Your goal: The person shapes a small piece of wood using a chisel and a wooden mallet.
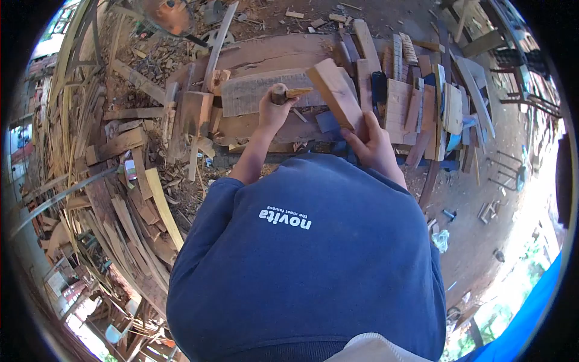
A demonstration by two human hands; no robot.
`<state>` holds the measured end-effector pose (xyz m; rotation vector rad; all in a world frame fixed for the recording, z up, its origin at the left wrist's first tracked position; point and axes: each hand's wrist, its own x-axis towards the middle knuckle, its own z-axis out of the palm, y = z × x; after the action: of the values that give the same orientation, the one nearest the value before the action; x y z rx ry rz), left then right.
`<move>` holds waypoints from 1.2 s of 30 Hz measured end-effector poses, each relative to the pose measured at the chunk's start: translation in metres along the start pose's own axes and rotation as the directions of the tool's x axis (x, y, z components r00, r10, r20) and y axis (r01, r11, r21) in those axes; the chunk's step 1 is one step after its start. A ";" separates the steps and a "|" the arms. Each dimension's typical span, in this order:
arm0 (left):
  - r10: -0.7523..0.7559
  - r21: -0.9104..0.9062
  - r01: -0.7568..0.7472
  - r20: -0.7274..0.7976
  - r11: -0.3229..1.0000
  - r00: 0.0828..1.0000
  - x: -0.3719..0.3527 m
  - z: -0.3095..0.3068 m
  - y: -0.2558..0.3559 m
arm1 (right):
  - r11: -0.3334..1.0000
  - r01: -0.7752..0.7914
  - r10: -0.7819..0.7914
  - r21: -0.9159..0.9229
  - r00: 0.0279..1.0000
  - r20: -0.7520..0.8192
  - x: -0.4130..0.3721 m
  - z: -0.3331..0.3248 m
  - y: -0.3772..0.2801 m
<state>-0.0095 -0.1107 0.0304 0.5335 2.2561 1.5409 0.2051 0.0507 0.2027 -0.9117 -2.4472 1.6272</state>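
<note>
A thick, light-brown wooden block (pixel 335 92) is tilted above the workbench, with my right hand (pixel 372 142) closed around its lower end. My left hand (pixel 276 110) is wrapped round a tool (pixel 280 95) with a dark round part and a yellowish wooden piece pointing right, toward the block. The tool and the block do not touch. Beneath both hands lies a flat greyish board (pixel 241 96) on the wooden workbench (pixel 259 54). A blue flat piece (pixel 327 122) sits beside the block's lower end.
Many wooden pieces (pixel 400 102) lie along the bench's right side. At its left end stands a squared block (pixel 196 113). Long planks (pixel 123 223) and scraps are piled at the left. A metal-legged stool (pixel 520 175) is at the right.
</note>
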 end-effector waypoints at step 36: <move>0.224 -0.794 -0.408 -0.342 0.450 0.913 0.017 -0.154 0.077 | 0.961 -0.103 0.121 -0.258 0.991 0.056 0.001 0.077 -0.071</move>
<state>-0.0908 -0.1997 0.1542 0.5124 1.1749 2.7216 0.1451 -0.0311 0.2294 -1.0593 -2.7489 1.4207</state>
